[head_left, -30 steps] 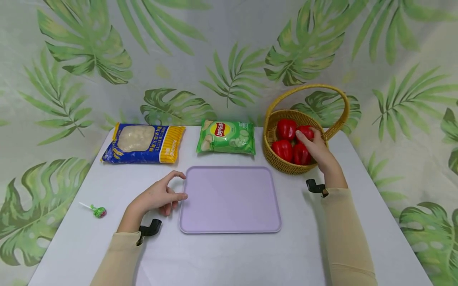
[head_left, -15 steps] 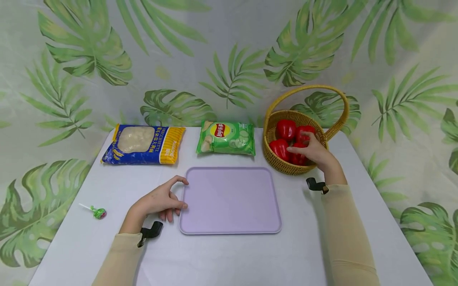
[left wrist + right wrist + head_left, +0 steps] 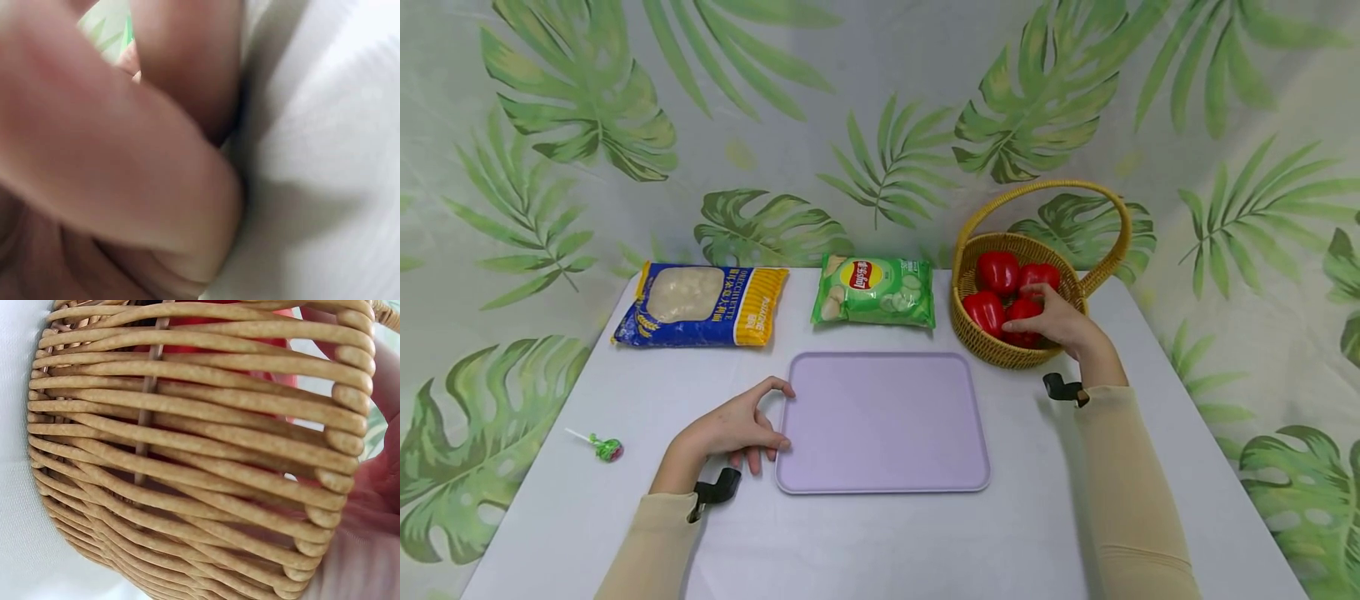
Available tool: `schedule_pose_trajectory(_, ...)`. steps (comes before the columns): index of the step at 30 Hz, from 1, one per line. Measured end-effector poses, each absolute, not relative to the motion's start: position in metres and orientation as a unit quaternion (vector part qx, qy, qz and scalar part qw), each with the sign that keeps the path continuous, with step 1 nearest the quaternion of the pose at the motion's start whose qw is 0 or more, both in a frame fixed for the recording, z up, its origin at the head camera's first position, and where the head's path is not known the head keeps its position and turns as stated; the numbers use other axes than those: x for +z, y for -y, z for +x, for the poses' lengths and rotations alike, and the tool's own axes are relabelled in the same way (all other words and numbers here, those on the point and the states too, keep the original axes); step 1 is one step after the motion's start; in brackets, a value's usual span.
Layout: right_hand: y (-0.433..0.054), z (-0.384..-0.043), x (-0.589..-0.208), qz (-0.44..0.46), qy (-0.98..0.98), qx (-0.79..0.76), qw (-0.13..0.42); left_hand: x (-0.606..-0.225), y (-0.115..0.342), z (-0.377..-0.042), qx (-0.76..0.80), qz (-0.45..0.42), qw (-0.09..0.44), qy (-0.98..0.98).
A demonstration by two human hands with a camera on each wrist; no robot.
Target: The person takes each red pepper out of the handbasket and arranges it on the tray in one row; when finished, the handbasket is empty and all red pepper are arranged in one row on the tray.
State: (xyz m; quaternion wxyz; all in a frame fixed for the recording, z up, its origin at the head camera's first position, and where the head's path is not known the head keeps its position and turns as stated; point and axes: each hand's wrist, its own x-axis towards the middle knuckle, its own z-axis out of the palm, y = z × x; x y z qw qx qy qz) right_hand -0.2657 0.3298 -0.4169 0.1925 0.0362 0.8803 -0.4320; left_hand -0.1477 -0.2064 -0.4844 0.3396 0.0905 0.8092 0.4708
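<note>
My right hand [image 3: 1063, 321] reaches over the front right rim of the wicker basket [image 3: 1000, 354]. Its thumb and fingers curl round the front right red bell pepper [image 3: 1022, 320]. More red peppers [image 3: 998, 272] lie beside it in the basket. In the right wrist view, the woven wall [image 3: 187, 437] hides most of the fingers and the red inside. My left hand [image 3: 730, 425] rests at the left edge of the lilac tray [image 3: 883, 421], thumb and forefinger spread and touching the rim. Close up, the left wrist view shows bent fingers [image 3: 125, 156] against the white tabletop.
Behind the tray lie a blue and yellow pasta bag [image 3: 700, 304] and a green crisps packet [image 3: 874, 290]. A lollipop [image 3: 602, 447] lies at the far left. The basket's tall handle [image 3: 1045, 185] arches over the peppers. A leaf-print cloth [image 3: 880, 125] hangs behind the table.
My right hand has drawn slightly forward and left within the basket, from the back right pepper to the front right one. The left hand has slid slightly down the tray's edge.
</note>
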Motion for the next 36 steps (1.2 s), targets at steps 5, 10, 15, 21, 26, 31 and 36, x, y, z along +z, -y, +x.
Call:
schedule_pose_trajectory(5,-0.332,-0.267,-0.419,0.031,-0.885,-0.422,0.193,-0.485,0.207,-0.148,0.481,0.097,0.343,-0.801)
schedule_pose_trajectory(10,-0.332,-0.267,-0.420,0.032,-0.886,-0.420,0.196,-0.485,0.208,-0.146,0.489,0.097,0.348,-0.794)
schedule_pose_trajectory(15,-0.331,-0.265,-0.417,0.034,-0.889,-0.413,0.192,-0.486,0.208,-0.146,0.491,0.101,0.348,-0.792)
schedule_pose_trajectory(21,-0.330,-0.259,-0.412,0.036,-0.895,-0.407,0.181,-0.488,0.208,-0.147,0.486,0.100,0.349,-0.795)
schedule_pose_trajectory(26,-0.329,-0.253,-0.405,0.038,-0.901,-0.400,0.165,-0.488,0.209,-0.147,0.489,0.099,0.353,-0.791)
schedule_pose_trajectory(31,-0.330,-0.245,-0.396,0.032,-0.905,-0.402,0.135,-0.489,0.209,-0.146,0.492,0.099,0.354,-0.789)
schedule_pose_trajectory(36,-0.329,-0.239,-0.390,0.017,-0.897,-0.426,0.117,-0.489,0.210,-0.147,0.490,0.100,0.353,-0.791)
